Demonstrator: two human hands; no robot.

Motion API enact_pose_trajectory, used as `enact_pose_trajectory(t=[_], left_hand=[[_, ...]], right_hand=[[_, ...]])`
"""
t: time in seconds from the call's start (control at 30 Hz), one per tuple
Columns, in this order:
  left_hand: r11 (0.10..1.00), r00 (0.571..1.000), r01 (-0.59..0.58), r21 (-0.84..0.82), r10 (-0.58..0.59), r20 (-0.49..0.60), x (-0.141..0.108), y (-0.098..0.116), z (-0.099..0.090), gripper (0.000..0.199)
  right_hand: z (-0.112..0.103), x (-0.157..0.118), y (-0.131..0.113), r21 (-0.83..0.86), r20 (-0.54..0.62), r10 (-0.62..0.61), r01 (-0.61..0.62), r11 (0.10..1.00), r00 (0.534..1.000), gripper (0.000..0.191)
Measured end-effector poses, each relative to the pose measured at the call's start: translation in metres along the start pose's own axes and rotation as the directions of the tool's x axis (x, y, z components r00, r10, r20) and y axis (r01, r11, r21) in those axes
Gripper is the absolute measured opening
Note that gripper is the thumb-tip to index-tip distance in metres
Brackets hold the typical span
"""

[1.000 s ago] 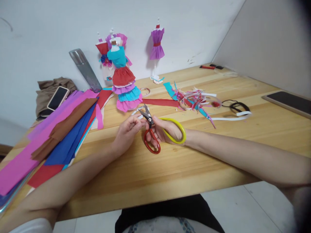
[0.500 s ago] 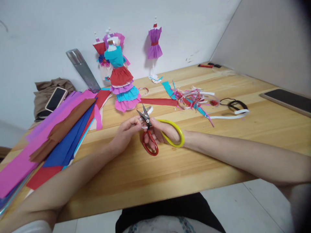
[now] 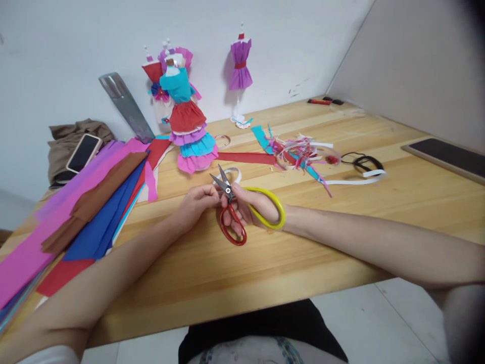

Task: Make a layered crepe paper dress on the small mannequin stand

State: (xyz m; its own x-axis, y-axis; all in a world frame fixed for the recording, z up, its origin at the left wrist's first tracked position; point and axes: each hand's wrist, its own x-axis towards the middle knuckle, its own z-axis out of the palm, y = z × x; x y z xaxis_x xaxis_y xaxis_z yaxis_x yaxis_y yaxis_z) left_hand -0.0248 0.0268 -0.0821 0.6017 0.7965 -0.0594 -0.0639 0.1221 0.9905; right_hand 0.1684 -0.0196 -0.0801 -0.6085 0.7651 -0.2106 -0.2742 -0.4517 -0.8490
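Note:
Scissors [image 3: 228, 191] with one red and one yellow handle are held in my right hand [image 3: 252, 205], their blades parted and pointing up and left. My left hand [image 3: 200, 199] is closed in a pinch beside the blades, and whatever it pinches is too small to make out. A curl of white strip [image 3: 235, 174] shows just behind the blades. Beyond my hands stands a small dress form [image 3: 187, 117] in a blue, red, purple and pink ruffled paper dress.
Coloured paper sheets [image 3: 102, 217] lie at the left, near a phone [image 3: 84, 153] and brown cloth [image 3: 76, 144]. Paper scraps [image 3: 299, 154] and a black cord [image 3: 367, 163] lie right of centre. Another tablet-like device [image 3: 447, 157] is at far right. A purple-dressed form [image 3: 241, 63] stands behind.
The white strip now shows as a larger curl behind the blades. My hands stay close together, with the scissors slightly shifted left. The whole view has shifted a little.

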Motion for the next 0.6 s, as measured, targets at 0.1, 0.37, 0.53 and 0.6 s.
enact_pose_trajectory(t=[0.1,0.37,0.53,0.6], left_hand=[[0.994,0.997,-0.044,-0.1,0.036,-0.073,0.002,0.003,0.002,0.027],[0.983,0.995,-0.024,-0.184,0.005,-0.103,0.006,0.0,-0.005,0.02],[0.991,0.993,-0.027,-0.134,0.011,-0.118,0.005,-0.003,0.001,0.022],[0.996,0.99,-0.049,-0.073,0.039,-0.135,0.004,-0.005,0.003,0.018]], right_hand=[[0.001,-0.002,0.0,-0.002,0.005,-0.017,0.017,1.0,1.0,0.051],[-0.002,-0.011,-0.009,-0.264,0.118,-0.152,0.178,0.948,0.981,0.056],[-0.018,-0.025,-0.054,-0.866,0.249,-0.306,0.353,0.354,0.919,0.037],[-0.028,-0.029,-0.073,-0.97,0.187,-0.288,0.222,0.096,0.939,0.031]])
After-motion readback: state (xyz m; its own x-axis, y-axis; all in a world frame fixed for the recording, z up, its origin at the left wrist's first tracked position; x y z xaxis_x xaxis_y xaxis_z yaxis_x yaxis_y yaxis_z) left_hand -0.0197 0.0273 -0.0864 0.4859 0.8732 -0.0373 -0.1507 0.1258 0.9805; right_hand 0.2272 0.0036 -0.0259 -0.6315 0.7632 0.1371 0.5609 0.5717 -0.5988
